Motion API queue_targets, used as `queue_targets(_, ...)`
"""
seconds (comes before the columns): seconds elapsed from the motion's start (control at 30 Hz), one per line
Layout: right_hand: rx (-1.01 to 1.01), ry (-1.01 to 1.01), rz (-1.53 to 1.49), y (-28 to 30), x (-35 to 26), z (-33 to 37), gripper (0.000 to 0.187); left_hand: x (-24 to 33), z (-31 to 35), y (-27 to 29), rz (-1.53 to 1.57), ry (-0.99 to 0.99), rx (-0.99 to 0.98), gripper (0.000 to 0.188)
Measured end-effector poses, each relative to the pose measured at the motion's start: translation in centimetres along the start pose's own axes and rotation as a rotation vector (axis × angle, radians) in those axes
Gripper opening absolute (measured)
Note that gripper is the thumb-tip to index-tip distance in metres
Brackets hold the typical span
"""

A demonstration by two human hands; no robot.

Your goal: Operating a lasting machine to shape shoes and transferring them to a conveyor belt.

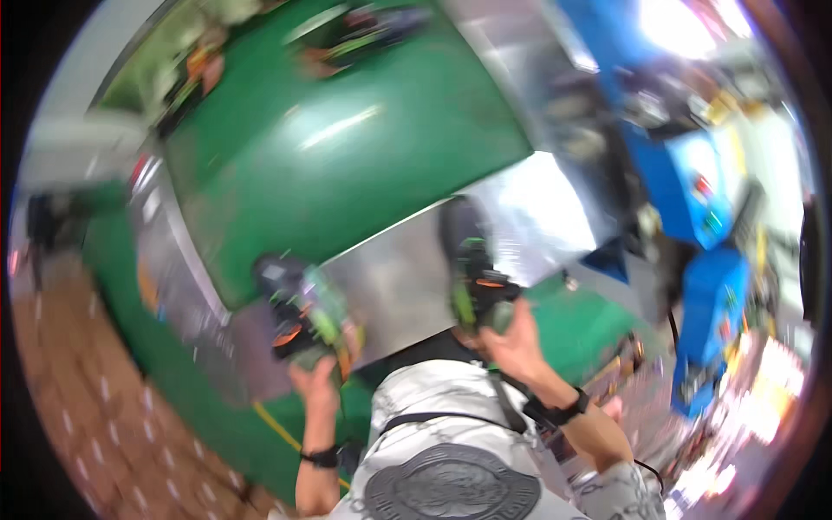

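The left hand [316, 381] is grasping the near end of a dark shoe with green and orange parts, the left shoe [290, 303], and the right hand [516, 342] is grasping the near end of a similar 1, the right shoe [464, 269]. Both grips look closed, but the blur hides how firmly the fingers press, so I cannot tell this. The 2 shoes are well apart, with their dark far ends pointing away from the body; the right shoe is in front of the shiny metal plate [394, 282], the left shoe near its left end. Whether they touch the metal or are only above it, I cannot tell. In my judgement, the main risk is a slip: each shoe is held only at 1 end by 1 hand, so its free end could swing down and turn in the fingers. A shoe lowered too far could also knock the plate's edge and get scratched, or fall onto the green surface [347, 173] beyond, if the hold becomes loose.
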State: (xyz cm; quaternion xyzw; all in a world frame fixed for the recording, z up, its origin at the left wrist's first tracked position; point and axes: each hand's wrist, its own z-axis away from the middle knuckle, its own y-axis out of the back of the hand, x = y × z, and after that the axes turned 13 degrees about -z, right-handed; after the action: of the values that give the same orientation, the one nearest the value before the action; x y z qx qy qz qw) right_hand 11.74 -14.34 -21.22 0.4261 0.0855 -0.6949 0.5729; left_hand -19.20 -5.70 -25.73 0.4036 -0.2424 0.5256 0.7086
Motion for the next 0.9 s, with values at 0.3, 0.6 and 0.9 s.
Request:
queue_targets(0.3,0.156,0.513,-1.098,3.7,-4.4,12.9,0.064,15.2,-1.0,-0.6,-0.114,-0.156,-0.626,0.076)
queue_targets(0.6,1.264,0.388,-0.711,-4.6,-2.4,46.6,0.060,20.8,16.9,-11.5,-0.387,-0.280,-1.801,0.054)
queue_targets(0.9,2.398,0.250,-0.729,-20.5,-4.2,75.7,0.052,15.2,55.6,-2.5,-0.419,0.008,-3.003,0.034)
